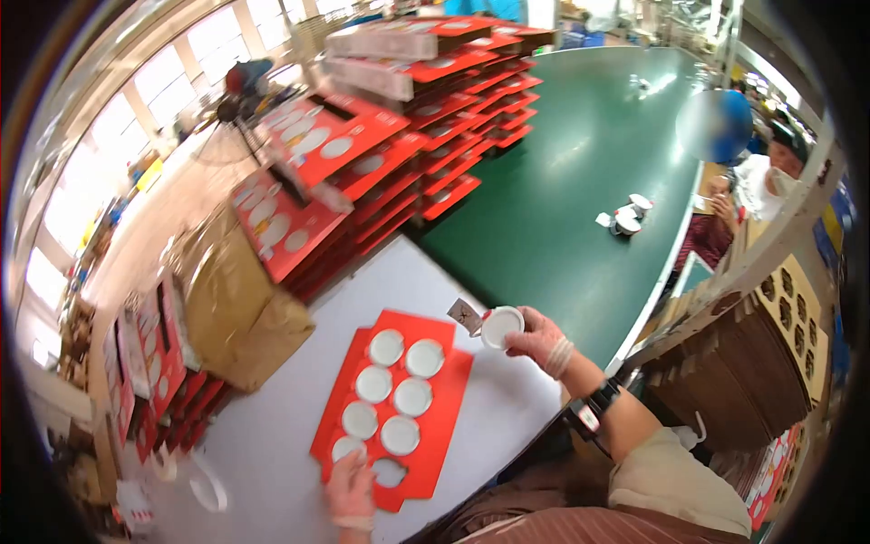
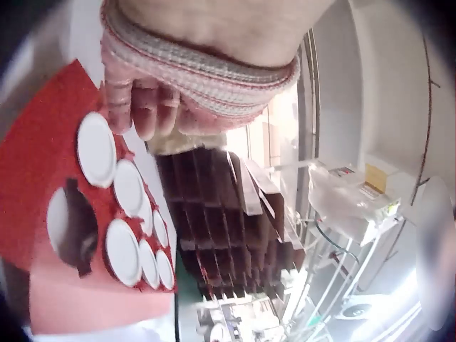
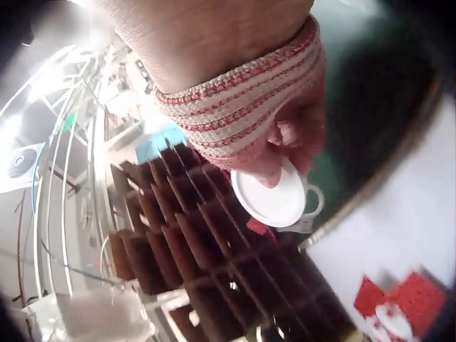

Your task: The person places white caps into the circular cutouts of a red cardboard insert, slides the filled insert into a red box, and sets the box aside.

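Note:
A red card sheet [image 1: 444, 385] with two rows of round holes lies on the white tabletop. White round tops [image 1: 413, 396] fill several holes; one hole at the near end shows grey through it. My left hand [image 1: 351, 490] rests at the near left edge, fingertips over the nearest white top [image 1: 344, 446]. In the left wrist view those fingers [image 2: 144, 107] hang fairly straight beside the tops. Beyond the sheet's far right corner, my right hand [image 1: 541, 340] pinches a small white cup [image 1: 501, 326] by its round top. Its ring handle [image 3: 315, 201] shows in the right wrist view.
Tall stacks of red cards [image 1: 362, 172] stand at the back left, near a brown wrapped package [image 1: 240, 299]. White cups [image 1: 627, 218] sit on the green conveyor belt [image 1: 562, 172]. Another person [image 1: 766, 186] sits at right. Brown cardboard inserts [image 1: 734, 363] are stacked beside me.

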A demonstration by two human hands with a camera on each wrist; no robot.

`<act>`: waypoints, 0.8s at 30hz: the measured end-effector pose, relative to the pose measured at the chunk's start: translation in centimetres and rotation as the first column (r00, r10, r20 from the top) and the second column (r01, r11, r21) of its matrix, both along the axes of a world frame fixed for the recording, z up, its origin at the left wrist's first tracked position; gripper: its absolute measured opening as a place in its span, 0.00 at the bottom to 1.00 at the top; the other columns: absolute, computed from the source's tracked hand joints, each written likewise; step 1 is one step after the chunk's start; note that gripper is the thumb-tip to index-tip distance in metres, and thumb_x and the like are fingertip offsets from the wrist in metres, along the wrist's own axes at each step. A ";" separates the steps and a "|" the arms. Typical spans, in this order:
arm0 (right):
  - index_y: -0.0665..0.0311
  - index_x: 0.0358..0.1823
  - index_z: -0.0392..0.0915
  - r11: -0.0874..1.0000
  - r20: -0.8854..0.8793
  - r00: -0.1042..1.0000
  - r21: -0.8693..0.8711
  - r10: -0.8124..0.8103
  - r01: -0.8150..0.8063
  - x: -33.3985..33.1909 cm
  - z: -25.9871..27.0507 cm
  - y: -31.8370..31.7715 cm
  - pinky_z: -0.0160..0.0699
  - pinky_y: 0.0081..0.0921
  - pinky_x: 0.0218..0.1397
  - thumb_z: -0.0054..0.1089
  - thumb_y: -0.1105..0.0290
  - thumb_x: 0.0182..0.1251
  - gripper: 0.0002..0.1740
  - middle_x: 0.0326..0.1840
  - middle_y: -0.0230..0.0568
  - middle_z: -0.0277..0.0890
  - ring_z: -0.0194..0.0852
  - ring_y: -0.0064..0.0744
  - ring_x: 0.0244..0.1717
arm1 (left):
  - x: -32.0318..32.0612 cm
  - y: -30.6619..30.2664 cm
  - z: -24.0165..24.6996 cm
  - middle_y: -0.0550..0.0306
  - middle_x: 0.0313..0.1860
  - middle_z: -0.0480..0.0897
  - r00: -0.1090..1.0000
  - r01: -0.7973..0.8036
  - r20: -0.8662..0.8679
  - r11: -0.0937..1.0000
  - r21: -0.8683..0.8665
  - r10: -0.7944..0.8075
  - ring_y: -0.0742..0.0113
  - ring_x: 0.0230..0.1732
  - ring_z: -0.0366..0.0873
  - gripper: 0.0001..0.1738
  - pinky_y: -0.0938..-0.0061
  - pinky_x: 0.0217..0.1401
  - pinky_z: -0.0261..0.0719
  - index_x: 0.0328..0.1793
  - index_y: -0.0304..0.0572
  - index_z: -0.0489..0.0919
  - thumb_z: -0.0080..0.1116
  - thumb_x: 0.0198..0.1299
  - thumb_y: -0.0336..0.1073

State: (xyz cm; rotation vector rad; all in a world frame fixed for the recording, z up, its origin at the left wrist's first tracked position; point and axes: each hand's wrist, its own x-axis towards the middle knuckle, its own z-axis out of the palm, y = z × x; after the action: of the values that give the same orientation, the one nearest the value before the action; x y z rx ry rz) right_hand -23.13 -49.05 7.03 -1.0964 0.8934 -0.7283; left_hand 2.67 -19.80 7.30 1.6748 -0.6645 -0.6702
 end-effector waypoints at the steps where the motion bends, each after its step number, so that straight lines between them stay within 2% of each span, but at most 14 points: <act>1: 0.66 0.48 0.68 0.996 -0.007 0.997 -0.015 0.082 -0.082 1.4 1.6 2.4 0.81 0.24 0.40 0.63 0.74 0.53 0.21 0.39 0.36 0.74 0.75 0.26 0.38 | -0.7 -0.5 -0.1 0.55 0.39 0.80 0.982 0.121 0.152 0.992 -0.020 -0.116 0.70 0.35 0.75 0.19 0.75 0.40 0.77 0.55 0.35 0.75 0.52 0.54 0.26; 2: 0.65 0.47 0.69 0.988 0.040 0.987 0.006 0.154 -0.155 2.5 1.7 4.5 0.80 0.23 0.40 0.64 0.76 0.52 0.20 0.38 0.35 0.73 0.75 0.25 0.38 | -2.0 -1.7 2.7 0.55 0.35 0.80 0.909 0.253 0.348 0.967 -0.019 -0.231 0.70 0.37 0.75 0.21 0.76 0.39 0.76 0.55 0.36 0.75 0.54 0.52 0.24; 3: 0.65 0.47 0.69 0.975 0.042 0.975 -0.014 0.220 -0.220 3.5 1.8 6.6 0.79 0.23 0.41 0.64 0.77 0.52 0.20 0.38 0.35 0.73 0.74 0.24 0.39 | -2.7 -1.7 2.1 0.53 0.42 0.78 0.907 0.269 0.336 0.963 -0.001 -0.253 0.68 0.40 0.76 0.24 0.75 0.42 0.77 0.57 0.37 0.74 0.57 0.50 0.24; 5: 0.64 0.47 0.69 0.949 0.074 0.946 -0.026 0.316 -0.315 5.2 2.4 10.4 0.76 0.21 0.44 0.65 0.78 0.52 0.20 0.38 0.32 0.73 0.73 0.21 0.41 | -4.3 -2.3 3.9 0.52 0.59 0.68 0.890 0.336 0.329 0.942 -0.008 -0.315 0.67 0.46 0.76 0.32 0.73 0.49 0.78 0.63 0.38 0.69 0.62 0.48 0.24; 6: 0.64 0.47 0.69 0.938 0.079 0.935 -0.060 0.347 -0.343 6.0 2.8 12.2 0.75 0.21 0.46 0.64 0.79 0.53 0.19 0.39 0.32 0.73 0.72 0.20 0.42 | -5.1 -2.4 5.2 0.52 0.58 0.70 0.910 0.311 0.301 0.950 -0.039 -0.285 0.66 0.47 0.75 0.34 0.73 0.49 0.78 0.65 0.41 0.67 0.63 0.48 0.26; 8: 0.64 0.46 0.68 0.920 0.184 0.902 -0.052 0.391 -0.388 7.1 2.9 14.8 0.74 0.20 0.48 0.63 0.79 0.54 0.18 0.40 0.31 0.73 0.72 0.20 0.43 | -5.3 -1.9 5.8 0.52 0.58 0.70 0.884 0.274 0.406 0.960 -0.052 -0.231 0.65 0.47 0.76 0.32 0.73 0.49 0.78 0.62 0.42 0.69 0.64 0.47 0.27; 12: 0.65 0.48 0.69 0.893 0.172 0.876 -0.101 0.450 -0.439 7.9 4.2 17.3 0.74 0.21 0.48 0.63 0.77 0.55 0.19 0.41 0.31 0.73 0.71 0.20 0.44 | -4.3 0.0 5.4 0.52 0.55 0.72 0.907 0.237 0.384 0.963 -0.130 -0.172 0.64 0.45 0.76 0.26 0.73 0.48 0.77 0.56 0.42 0.73 0.64 0.47 0.27; 14: 0.64 0.49 0.70 0.750 -0.084 0.795 -0.285 0.600 -0.596 7.8 5.0 17.2 0.74 0.22 0.47 0.63 0.74 0.56 0.19 0.41 0.32 0.73 0.71 0.20 0.44 | -3.7 1.1 5.6 0.53 0.49 0.75 0.855 0.284 0.452 0.959 0.002 -0.254 0.64 0.44 0.76 0.21 0.74 0.46 0.77 0.50 0.41 0.74 0.63 0.47 0.26; 15: 0.64 0.49 0.70 0.745 -0.088 0.791 -0.285 0.606 -0.603 8.0 5.7 17.1 0.74 0.22 0.47 0.63 0.74 0.56 0.19 0.41 0.32 0.73 0.71 0.20 0.44 | -3.8 1.4 5.5 0.54 0.44 0.77 0.867 0.272 0.442 0.962 -0.035 -0.230 0.65 0.42 0.77 0.19 0.74 0.44 0.77 0.48 0.42 0.75 0.63 0.47 0.25; 17: 0.64 0.46 0.74 0.688 -0.117 0.835 -0.512 0.537 -0.514 8.2 7.4 16.8 0.74 0.24 0.46 0.63 0.71 0.57 0.16 0.40 0.34 0.74 0.73 0.24 0.42 | -4.0 1.9 5.8 0.56 0.42 0.77 0.885 0.268 0.403 0.963 -0.034 -0.232 0.67 0.42 0.76 0.19 0.76 0.43 0.76 0.47 0.42 0.75 0.63 0.47 0.24; 18: 0.64 0.46 0.74 0.687 -0.122 0.834 -0.510 0.538 -0.517 8.4 8.0 16.5 0.74 0.24 0.46 0.63 0.71 0.57 0.16 0.40 0.34 0.74 0.73 0.24 0.42 | -4.2 2.1 5.9 0.57 0.40 0.77 0.898 0.272 0.366 0.962 -0.032 -0.242 0.70 0.42 0.75 0.18 0.78 0.42 0.75 0.45 0.42 0.74 0.62 0.46 0.22; 20: 0.62 0.41 0.77 0.507 -0.216 0.683 -0.526 0.697 -0.683 8.7 9.0 15.7 0.75 0.24 0.43 0.63 0.70 0.57 0.11 0.37 0.36 0.74 0.74 0.29 0.39 | -4.3 2.6 5.2 0.58 0.39 0.76 0.918 0.294 0.288 0.955 -0.036 -0.272 0.72 0.41 0.75 0.18 0.79 0.40 0.75 0.46 0.41 0.74 0.62 0.47 0.22; 22: 0.62 0.38 0.78 0.468 -0.265 0.654 -0.516 0.709 -0.717 8.9 9.9 15.5 0.75 0.26 0.40 0.63 0.69 0.57 0.09 0.35 0.38 0.73 0.74 0.31 0.36 | -4.2 3.1 5.1 0.59 0.39 0.76 0.929 0.317 0.212 0.948 -0.040 -0.302 0.74 0.41 0.75 0.18 0.80 0.39 0.75 0.46 0.40 0.73 0.61 0.48 0.21; 24: 0.61 0.37 0.77 0.357 -0.363 0.548 -0.473 0.754 -0.805 8.9 10.7 15.3 0.75 0.27 0.38 0.63 0.68 0.56 0.08 0.33 0.39 0.73 0.75 0.33 0.35 | -4.1 3.7 5.6 0.59 0.41 0.75 0.902 0.426 0.057 0.904 0.028 -0.427 0.75 0.43 0.74 0.18 0.82 0.39 0.76 0.49 0.37 0.72 0.60 0.50 0.22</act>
State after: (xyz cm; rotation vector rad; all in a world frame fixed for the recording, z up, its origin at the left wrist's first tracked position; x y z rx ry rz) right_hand -14.19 -33.73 17.68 -1.9468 0.0564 -0.0988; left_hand -1.41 -16.11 12.94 1.5790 -1.0924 -0.9365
